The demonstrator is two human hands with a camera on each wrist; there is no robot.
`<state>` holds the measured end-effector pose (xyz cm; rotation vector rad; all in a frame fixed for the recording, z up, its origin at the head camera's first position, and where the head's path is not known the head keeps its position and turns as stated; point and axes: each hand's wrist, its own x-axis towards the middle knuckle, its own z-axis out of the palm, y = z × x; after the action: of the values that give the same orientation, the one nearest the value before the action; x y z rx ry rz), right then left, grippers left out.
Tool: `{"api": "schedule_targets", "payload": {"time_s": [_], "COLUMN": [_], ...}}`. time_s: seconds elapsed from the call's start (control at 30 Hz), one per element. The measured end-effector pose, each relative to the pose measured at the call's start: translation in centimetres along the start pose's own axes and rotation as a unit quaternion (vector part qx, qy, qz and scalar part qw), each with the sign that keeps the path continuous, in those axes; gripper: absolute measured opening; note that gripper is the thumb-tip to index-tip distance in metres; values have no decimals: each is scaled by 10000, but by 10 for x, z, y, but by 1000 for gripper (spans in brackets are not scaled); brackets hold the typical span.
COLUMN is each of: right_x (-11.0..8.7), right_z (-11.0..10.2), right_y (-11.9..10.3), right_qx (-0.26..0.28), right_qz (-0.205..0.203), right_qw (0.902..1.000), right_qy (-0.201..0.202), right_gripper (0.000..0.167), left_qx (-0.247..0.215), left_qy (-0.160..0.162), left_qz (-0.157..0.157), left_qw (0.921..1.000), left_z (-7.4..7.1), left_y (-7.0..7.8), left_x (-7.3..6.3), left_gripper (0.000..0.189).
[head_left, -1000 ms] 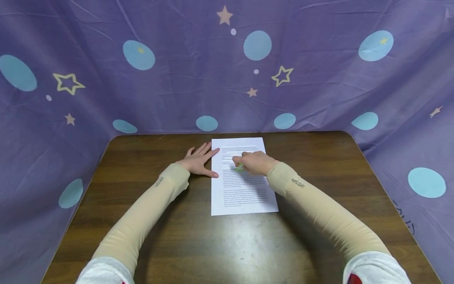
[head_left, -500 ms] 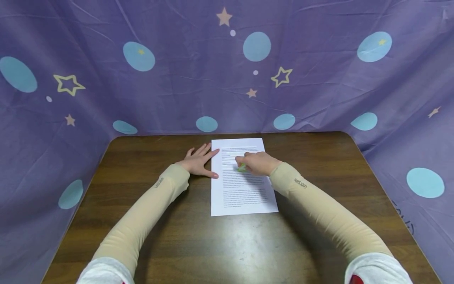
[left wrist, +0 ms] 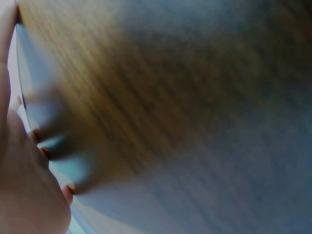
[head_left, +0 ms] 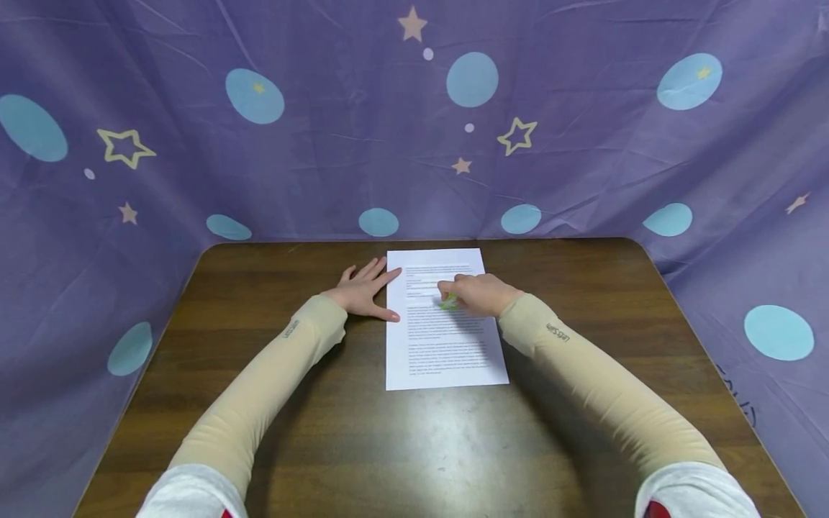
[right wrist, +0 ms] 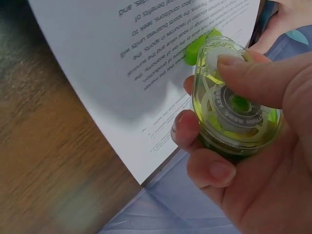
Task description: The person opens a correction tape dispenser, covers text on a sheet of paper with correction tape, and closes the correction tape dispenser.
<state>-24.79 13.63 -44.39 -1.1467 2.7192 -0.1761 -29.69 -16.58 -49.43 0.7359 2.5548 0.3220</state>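
Note:
A printed sheet of paper (head_left: 396,352) lies on the table, its text lines running across. My right hand (head_left: 481,296) grips a clear and green correction tape dispenser (right wrist: 236,109), thumb on its upper face and fingers curled underneath. The dispenser's green tip (right wrist: 195,51) is down at the printed lines in the right wrist view. In the head view most of the dispenser hides behind the hand. My left hand (head_left: 364,294) lies flat with fingers spread, thumb and index fingertip on the sheet's left margin and the palm over the table.
The brown wooden table (head_left: 311,439) extends around the sheet on all sides. Behind it and at both sides hangs a purple curtain (head_left: 363,158) with stars and blue ovals, close to the table's far edge.
My right hand has slid a little to the right across the sheet with the correction tape dispenser. The left hand and the paper have stayed in place.

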Motion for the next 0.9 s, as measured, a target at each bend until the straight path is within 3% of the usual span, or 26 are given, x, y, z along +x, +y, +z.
{"api": "schedule_targets", "payload": {"time_s": [0.9], "right_x": [-23], "right_z": [4], "right_y": [25], "right_qx": [175], "right_qz": [197], "right_qw": [9996], "right_qy": [66], "right_gripper": [27], "left_qx": [11], "left_qy": [32], "left_qz": [29], "left_qw": [10000], "left_z": [-4], "left_y": [8], "left_x": [-6], "left_gripper": [117]}}
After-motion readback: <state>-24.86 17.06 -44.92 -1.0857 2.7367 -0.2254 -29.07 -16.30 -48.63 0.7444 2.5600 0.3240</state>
